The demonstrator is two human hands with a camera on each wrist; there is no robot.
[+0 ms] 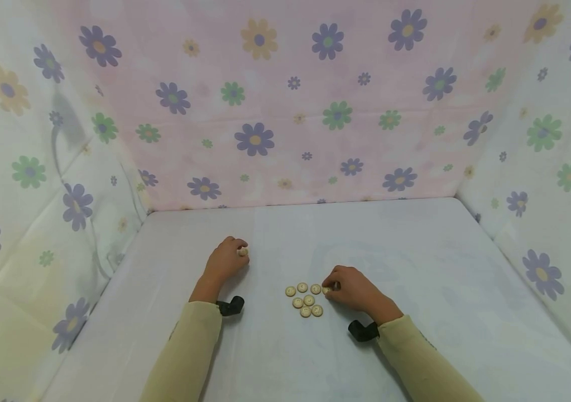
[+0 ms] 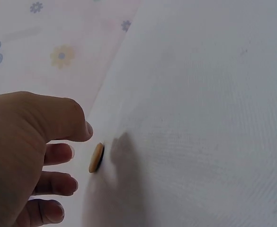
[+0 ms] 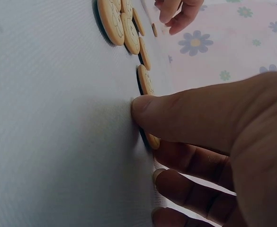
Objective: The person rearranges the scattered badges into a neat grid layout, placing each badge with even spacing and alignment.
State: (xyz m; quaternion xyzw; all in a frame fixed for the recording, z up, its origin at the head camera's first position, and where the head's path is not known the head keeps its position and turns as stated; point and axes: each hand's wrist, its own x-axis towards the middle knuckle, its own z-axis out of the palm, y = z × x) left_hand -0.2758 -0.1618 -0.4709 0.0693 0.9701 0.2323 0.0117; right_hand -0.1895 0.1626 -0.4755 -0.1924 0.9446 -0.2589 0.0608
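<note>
A round, pale tan disc (image 2: 96, 158) with a rounded edge lies on the white table near the left hand (image 1: 226, 260). In the left wrist view a small gap parts it from the thumb and the bent fingers. Right of centre, the right hand (image 1: 354, 289) pinches another such disc (image 3: 152, 140) between thumb and forefinger, down at the table; the thumb hides part of it. Just left of that hand lies a loose cluster of several matching discs (image 1: 308, 300), flat, with thin dark markings on top that are too small to read.
The white table (image 1: 275, 357) is enclosed by a pink flowered cloth (image 1: 295, 100) at the back and white flowered cloths at both sides. A black wrist-worn device (image 1: 231, 306) sits on the left wrist, and a similar black device (image 1: 363, 330) on the right.
</note>
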